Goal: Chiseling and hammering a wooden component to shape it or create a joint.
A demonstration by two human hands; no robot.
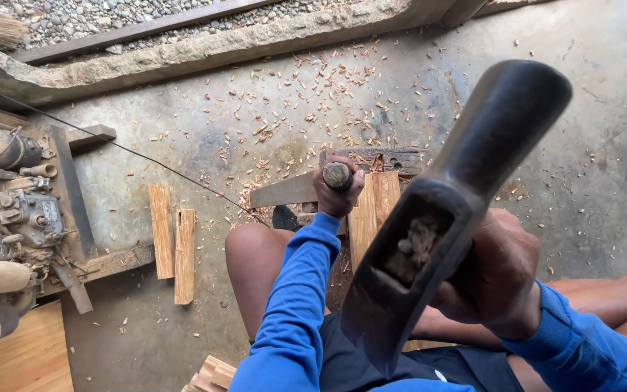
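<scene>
I see right hand (498,279) fisted on raised axe (444,218); left hand (337,194) fingers wrapped round chisel (337,175) upright on plank (373,210) between knees. Risk: off-line blow hits left knuckles or thigh; chisel skids.

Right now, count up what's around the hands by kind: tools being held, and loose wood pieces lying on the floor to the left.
Chisel with wooden handle, in left hand: 1
Axe head used as hammer, in right hand: 1
Loose wood pieces on floor: 2
Total: 4
</scene>
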